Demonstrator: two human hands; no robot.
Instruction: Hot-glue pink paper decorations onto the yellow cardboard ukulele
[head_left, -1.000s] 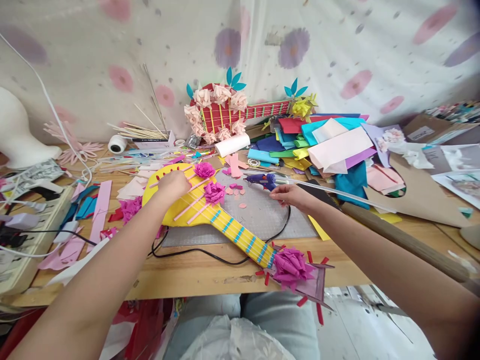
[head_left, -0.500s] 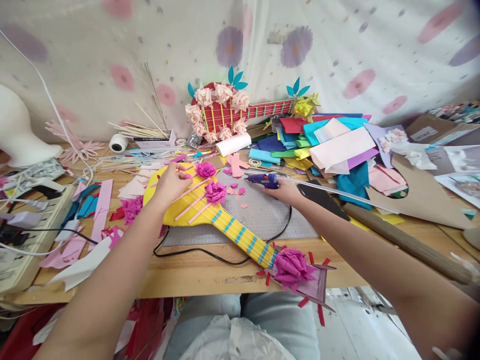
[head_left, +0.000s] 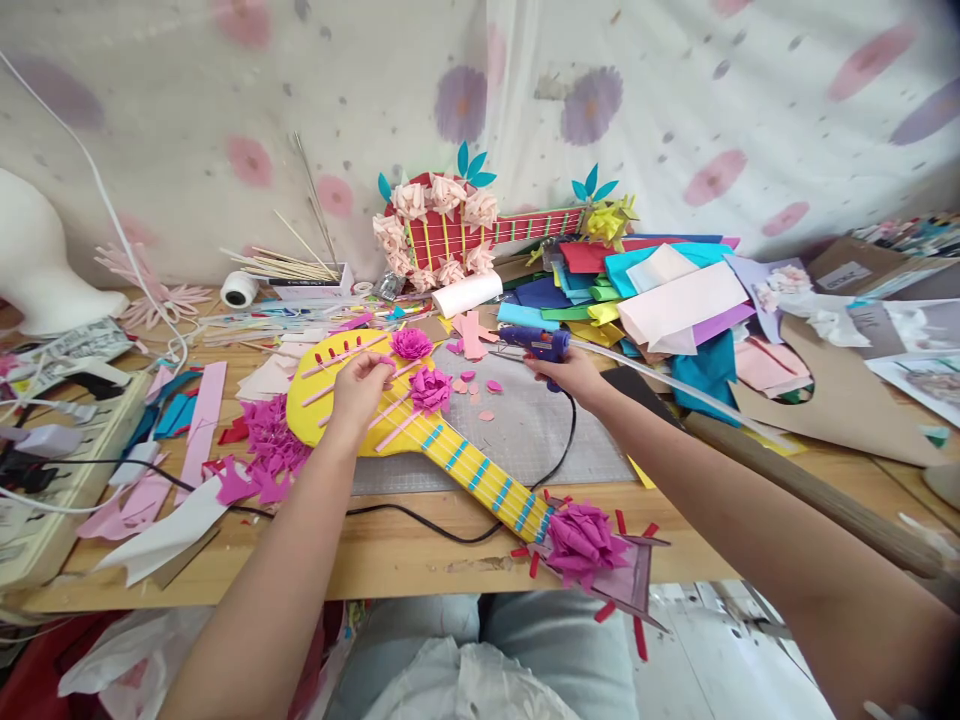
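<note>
A yellow paper guitar (head_left: 311, 400) lies across the worktop, with pink strips, white strings, blue fret strips and magenta paper flowers (head_left: 430, 389) on it. Over its body, my left hand (head_left: 358, 392) is closed in a pinch, with a small magenta paper piece (head_left: 388, 366) at the fingertips. My right hand (head_left: 576, 376) grips a blue hot glue gun (head_left: 544, 345), its nozzle pointing left above the grey mat; a long clear glue stick (head_left: 675, 385) sticks out behind it. Several pink and magenta paper petals (head_left: 487, 415) lie between the guitar and the gun.
A red flowered guitar (head_left: 525, 225) leans at the back beside piled coloured paper (head_left: 682, 300). Magenta paper flowers (head_left: 274, 450) and a power strip (head_left: 90, 490) are on the left. The gun's black cable (head_left: 420, 515) loops under the guitar neck. A wooden stick (head_left: 817, 500) lies right.
My left hand has moved right and slightly down over the guitar body, uncovering small red pieces on it. The glue gun in my right hand has shifted right and up, away from the guitar.
</note>
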